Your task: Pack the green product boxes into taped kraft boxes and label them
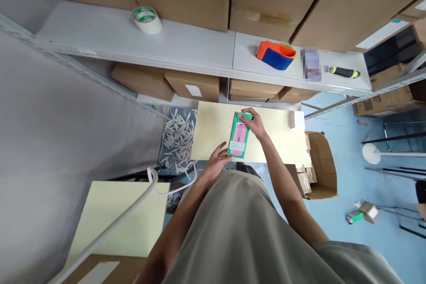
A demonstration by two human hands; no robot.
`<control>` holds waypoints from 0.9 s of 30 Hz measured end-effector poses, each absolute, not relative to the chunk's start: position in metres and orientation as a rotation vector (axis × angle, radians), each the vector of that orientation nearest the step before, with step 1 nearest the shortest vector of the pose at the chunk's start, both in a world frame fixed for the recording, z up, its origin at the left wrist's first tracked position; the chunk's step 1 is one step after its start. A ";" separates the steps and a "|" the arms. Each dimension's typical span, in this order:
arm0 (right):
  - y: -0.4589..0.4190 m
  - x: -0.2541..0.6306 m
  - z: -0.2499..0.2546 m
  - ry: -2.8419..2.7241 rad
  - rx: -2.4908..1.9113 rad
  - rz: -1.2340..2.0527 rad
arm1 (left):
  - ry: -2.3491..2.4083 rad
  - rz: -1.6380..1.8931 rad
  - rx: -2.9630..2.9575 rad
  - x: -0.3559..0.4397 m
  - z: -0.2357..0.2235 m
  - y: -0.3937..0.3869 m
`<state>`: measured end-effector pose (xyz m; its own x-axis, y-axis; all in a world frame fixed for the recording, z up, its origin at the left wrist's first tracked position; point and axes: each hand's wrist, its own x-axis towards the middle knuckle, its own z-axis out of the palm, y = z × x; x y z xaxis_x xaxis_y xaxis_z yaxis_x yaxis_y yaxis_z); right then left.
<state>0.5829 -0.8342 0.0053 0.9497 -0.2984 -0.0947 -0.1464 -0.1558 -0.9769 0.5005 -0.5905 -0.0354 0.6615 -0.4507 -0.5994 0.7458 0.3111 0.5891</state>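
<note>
A slim green box (pixel 233 148) with a pink item printed on its face stands out over the pale yellow tabletop (pixel 213 128), slightly tilted. My right hand (pixel 255 125) grips its far end, thumb on the front face and fingers around the far edge. Beside the near left corner is my left hand (pixel 217 163), its fingers apart and a fingertip at the box's near edge. Whether that fingertip bears any weight I cannot tell. A small white box (pixel 297 120) sits at the table's right end.
A grey shelf (pixel 199 46) with cardboard boxes runs behind the table, holding a tape roll (pixel 147 20), an orange-and-blue tape dispenser (pixel 277 55) and a yellow-black handled tool (pixel 344 72). An open carton (pixel 324 166) stands right; a white pole (pixel 116 222) crosses lower left.
</note>
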 end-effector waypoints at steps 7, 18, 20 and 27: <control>-0.815 0.574 0.002 0.429 -1.734 -0.139 | 0.316 -0.874 0.969 0.515 -0.034 -0.570; -0.853 0.577 0.004 0.351 -1.385 -0.087 | 0.483 -0.903 0.757 0.535 -0.027 -0.576; -0.856 0.583 0.002 0.359 -1.421 -0.113 | 0.466 -0.851 0.754 0.535 -0.024 -0.583; -0.864 0.601 -0.001 0.323 -1.503 -0.101 | 0.321 -0.687 1.072 0.523 -0.018 -0.618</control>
